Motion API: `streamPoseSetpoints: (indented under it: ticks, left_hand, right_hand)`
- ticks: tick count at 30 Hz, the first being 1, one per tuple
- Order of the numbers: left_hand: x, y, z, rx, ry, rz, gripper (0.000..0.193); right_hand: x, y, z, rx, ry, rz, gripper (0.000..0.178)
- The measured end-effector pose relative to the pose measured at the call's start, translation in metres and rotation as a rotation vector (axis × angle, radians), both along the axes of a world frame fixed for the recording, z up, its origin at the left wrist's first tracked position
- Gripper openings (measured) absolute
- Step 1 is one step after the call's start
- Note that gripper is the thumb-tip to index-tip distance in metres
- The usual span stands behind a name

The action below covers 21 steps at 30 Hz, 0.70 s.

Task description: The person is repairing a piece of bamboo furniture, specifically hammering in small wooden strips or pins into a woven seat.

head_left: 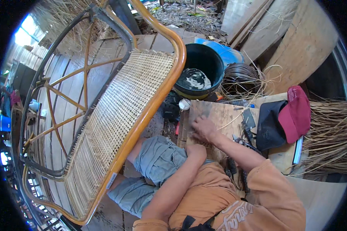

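Note:
My right hand [204,128] is over the wooden board [229,107] to the right of my knees. Motion smears its fingers, and a thin pale cane strand [230,121] lies close to its wrist. Just below it, my left hand [197,152] is closed beside my thigh at the board's edge; its fingertips are hidden, so what it may hold does not show. Left of my legs leans a chair frame [180,46] of varnished bent cane, with a woven cane panel [129,88] and loose ends along its upper edge. Neither hand touches the frame.
A dark bucket [219,63] with some water stands beyond the board, next to a coil of dark strands [241,79]. Pliers-like tools [247,131], a black cap [272,129] and a maroon cap [295,115] lie right. Bundled cane strips [329,134] fill the far right.

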<state>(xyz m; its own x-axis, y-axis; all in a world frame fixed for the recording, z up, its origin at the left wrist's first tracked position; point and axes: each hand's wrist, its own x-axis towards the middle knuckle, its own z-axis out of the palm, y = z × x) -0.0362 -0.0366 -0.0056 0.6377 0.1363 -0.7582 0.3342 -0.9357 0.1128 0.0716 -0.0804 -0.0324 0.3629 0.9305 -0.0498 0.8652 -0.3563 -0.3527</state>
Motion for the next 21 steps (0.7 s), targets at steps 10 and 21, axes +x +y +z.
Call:
streamPoseSetpoints:
  ticks: [10,21]
  left_hand:
    - [0.004,-0.012,0.019,-0.528,-0.273,-0.033,0.023]
    - [-0.015,0.017,0.028,-0.48,-0.402,0.187,0.029]
  right_hand:
    - [0.047,-0.105,0.029,-0.56,0.274,0.03,0.02]
    - [-0.03,-0.183,0.079,0.105,0.286,-0.967,0.017]
